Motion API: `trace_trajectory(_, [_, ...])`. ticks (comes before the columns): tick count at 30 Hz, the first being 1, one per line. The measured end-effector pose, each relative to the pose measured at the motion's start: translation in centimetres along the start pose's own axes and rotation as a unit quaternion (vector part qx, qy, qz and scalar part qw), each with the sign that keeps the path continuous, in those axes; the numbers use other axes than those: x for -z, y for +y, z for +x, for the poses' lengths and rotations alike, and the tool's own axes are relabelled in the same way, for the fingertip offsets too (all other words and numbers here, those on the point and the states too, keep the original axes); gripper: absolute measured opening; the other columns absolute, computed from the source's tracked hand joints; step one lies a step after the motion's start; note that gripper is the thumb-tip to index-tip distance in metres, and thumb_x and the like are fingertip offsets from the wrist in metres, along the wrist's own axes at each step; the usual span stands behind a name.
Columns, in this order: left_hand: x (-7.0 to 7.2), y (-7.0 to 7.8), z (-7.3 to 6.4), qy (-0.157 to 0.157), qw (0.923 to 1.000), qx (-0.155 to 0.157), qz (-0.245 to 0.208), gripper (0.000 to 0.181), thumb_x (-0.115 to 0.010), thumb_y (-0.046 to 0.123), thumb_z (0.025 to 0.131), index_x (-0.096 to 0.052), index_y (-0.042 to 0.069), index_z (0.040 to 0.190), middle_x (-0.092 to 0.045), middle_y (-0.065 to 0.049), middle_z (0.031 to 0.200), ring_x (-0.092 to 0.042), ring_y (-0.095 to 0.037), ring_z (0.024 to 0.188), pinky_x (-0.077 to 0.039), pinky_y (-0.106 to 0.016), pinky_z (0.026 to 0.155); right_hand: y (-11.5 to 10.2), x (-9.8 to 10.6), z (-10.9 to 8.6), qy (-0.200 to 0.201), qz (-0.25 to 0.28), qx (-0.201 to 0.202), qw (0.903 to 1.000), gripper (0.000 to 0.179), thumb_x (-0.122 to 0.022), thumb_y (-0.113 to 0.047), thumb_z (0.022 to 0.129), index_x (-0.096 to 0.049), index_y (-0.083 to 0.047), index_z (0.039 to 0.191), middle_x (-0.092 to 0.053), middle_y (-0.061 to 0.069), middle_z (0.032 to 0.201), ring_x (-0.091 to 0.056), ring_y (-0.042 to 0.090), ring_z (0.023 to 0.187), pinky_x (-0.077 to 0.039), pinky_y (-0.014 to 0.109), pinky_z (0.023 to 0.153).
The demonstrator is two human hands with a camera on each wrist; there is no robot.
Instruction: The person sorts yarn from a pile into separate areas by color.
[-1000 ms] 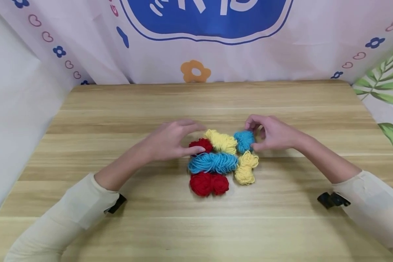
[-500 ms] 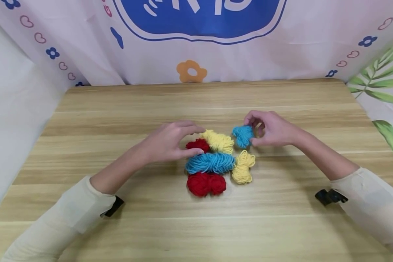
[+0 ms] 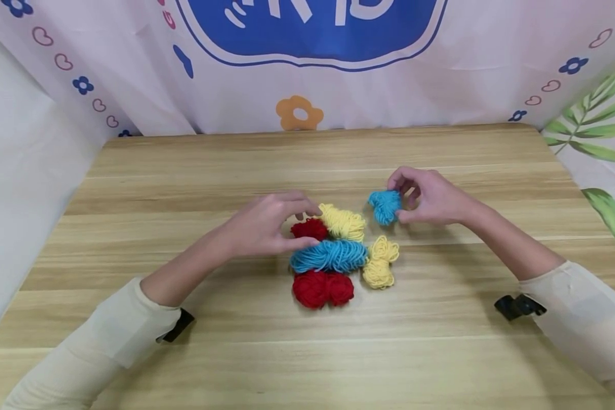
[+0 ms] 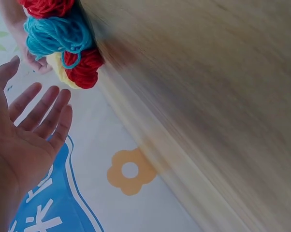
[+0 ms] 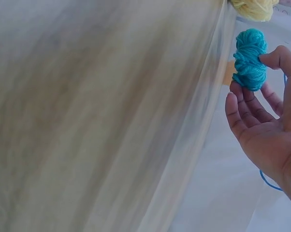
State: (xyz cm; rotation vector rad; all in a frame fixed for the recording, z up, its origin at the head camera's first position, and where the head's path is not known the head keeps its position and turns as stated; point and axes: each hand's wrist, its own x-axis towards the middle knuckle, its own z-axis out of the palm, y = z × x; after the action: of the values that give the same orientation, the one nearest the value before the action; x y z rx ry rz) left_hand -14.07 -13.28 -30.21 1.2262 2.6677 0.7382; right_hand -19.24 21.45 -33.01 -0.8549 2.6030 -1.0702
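Between thumb and fingers, my right hand [image 3: 427, 196] pinches a small blue yarn skein [image 3: 385, 206], apart from the other skeins. The right wrist view shows the same blue skein [image 5: 251, 59] tied in at its waist. My left hand [image 3: 271, 225] is beside the cluster's left side, fingers spread, thumb near the larger blue skein [image 3: 329, 255]. A red skein [image 3: 309, 229] lies partly within that hand's reach, with a yellow skein [image 3: 342, 221] touching it on the right. Lower down are a second red skein [image 3: 323, 288] and another yellow skein [image 3: 381, 263].
All the yarn is on a wood-grain table [image 3: 236, 353]. Behind its far edge hangs a pale printed cloth [image 3: 415, 94] with a blue emblem and an orange flower. Leaf print shows at the right. Black wrist devices sit under both sleeves.
My right hand has drawn the small blue skein up and away from the yellow skeins, leaving a gap. The left hand has stayed almost in place. The head view shifted slightly.
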Motion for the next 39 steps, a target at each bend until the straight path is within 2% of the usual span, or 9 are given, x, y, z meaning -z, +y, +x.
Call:
trace_trajectory(5, [-0.1,0.1,0.2,-0.015,0.9990,-0.008,-0.042,0.045,-0.085,0.029,0.088,-0.071,0.004,0.122,-0.070,-0.006,0.112,-0.063,-0.019,0.090,-0.059,-0.038,0.077,0.4,0.1,-0.1,0.019,0.009,0.004,0.9998,0.040,-0.079,0.002,0.079,-0.060,0.003,0.114,-0.066,0.014,0.107,-0.060,0.025,0.095,-0.056,0.026,0.077])
trace_trajectory(9, [-0.3,0.1,0.3,-0.029,0.9979,-0.009,-0.058,0.045,-0.086,0.028,0.087,-0.072,0.002,0.122,-0.070,-0.006,0.112,-0.062,-0.019,0.091,-0.059,-0.038,0.079,0.6,0.3,-0.1,0.032,0.021,0.006,0.9992,0.040,-0.078,0.004,0.077,-0.061,0.004,0.113,-0.066,0.014,0.105,-0.061,0.024,0.093,-0.057,0.026,0.075])
trace_trajectory(18, [-0.5,0.1,0.5,-0.043,0.9974,-0.026,-0.052,0.046,-0.088,0.029,0.084,-0.074,0.003,0.119,-0.071,-0.006,0.110,-0.062,-0.018,0.086,-0.058,-0.036,0.075,0.9,0.8,-0.2,0.053,0.021,-0.025,0.9981,0.039,-0.078,0.006,0.077,-0.061,0.003,0.113,-0.066,0.014,0.108,-0.061,0.024,0.094,-0.055,0.023,0.075])
trace_trajectory(22, [-0.6,0.1,0.5,-0.043,0.9973,-0.032,-0.050,0.047,-0.089,0.030,0.083,-0.074,0.003,0.118,-0.071,-0.005,0.109,-0.061,-0.017,0.085,-0.057,-0.034,0.072,1.1,1.0,-0.2,0.062,0.017,-0.024,0.9977,0.039,-0.077,0.006,0.078,-0.061,0.004,0.113,-0.066,0.015,0.108,-0.061,0.024,0.094,-0.055,0.023,0.074])
trace_trajectory(28, [-0.7,0.3,0.5,-0.048,0.9965,-0.039,-0.057,0.046,-0.090,0.028,0.082,-0.074,0.003,0.117,-0.071,-0.004,0.109,-0.061,-0.016,0.085,-0.058,-0.038,0.074,1.6,1.3,-0.2,0.075,0.015,-0.034,0.9965,0.044,-0.079,0.005,0.076,-0.060,0.005,0.116,-0.065,0.018,0.110,-0.060,0.023,0.094,-0.054,0.021,0.073])
trace_trajectory(35, [-0.9,0.3,0.5,-0.055,0.9963,-0.040,-0.052,0.045,-0.092,0.026,0.081,-0.074,0.004,0.116,-0.071,-0.003,0.107,-0.060,-0.015,0.084,-0.055,-0.029,0.073,1.7,1.6,-0.4,0.087,0.020,-0.046,0.9949,0.042,-0.078,0.006,0.077,-0.060,0.005,0.116,-0.065,0.017,0.110,-0.060,0.020,0.093,-0.054,0.020,0.074])
trace_trajectory(39, [-1.0,0.3,0.6,-0.066,0.9956,-0.037,-0.056,0.044,-0.091,0.025,0.081,-0.073,0.005,0.115,-0.070,-0.002,0.106,-0.060,-0.015,0.084,-0.055,-0.028,0.073,2.0,1.7,-0.5,0.095,0.018,-0.052,0.9940,0.042,-0.077,0.006,0.078,-0.061,0.005,0.116,-0.065,0.018,0.110,-0.060,0.018,0.092,-0.054,0.020,0.074])
